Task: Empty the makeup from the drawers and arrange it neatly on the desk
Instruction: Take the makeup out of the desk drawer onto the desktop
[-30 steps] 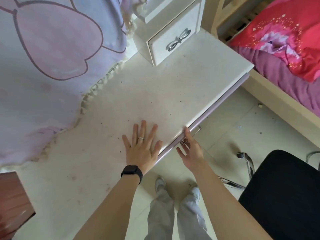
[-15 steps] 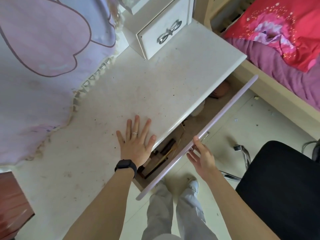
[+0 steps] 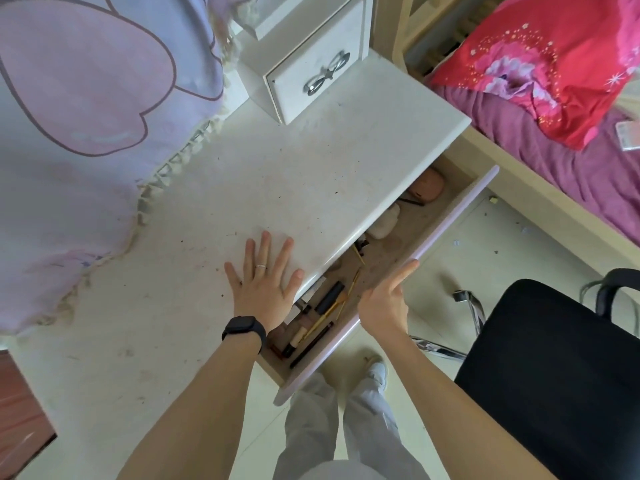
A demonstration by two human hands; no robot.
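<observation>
The left hand (image 3: 265,289) is lying flat on the white table (image 3: 277,174), fingers (image 3: 266,247) spread, close to the front edge, wearing a ring and a black wristband (image 3: 244,329). The right hand (image 3: 382,308) is holding the lilac front panel of the drawer (image 3: 453,216), which is standing open below the tabletop. Inside, a dark tube (image 3: 329,297) and thin yellow pencils (image 3: 324,318) are lying at the end nearer the hands, and a pink case (image 3: 427,188) is sitting at the far end. A lilac cloth (image 3: 86,116) is covering the table's left part, and a small drawer box (image 3: 311,77) is standing at the back.
</observation>
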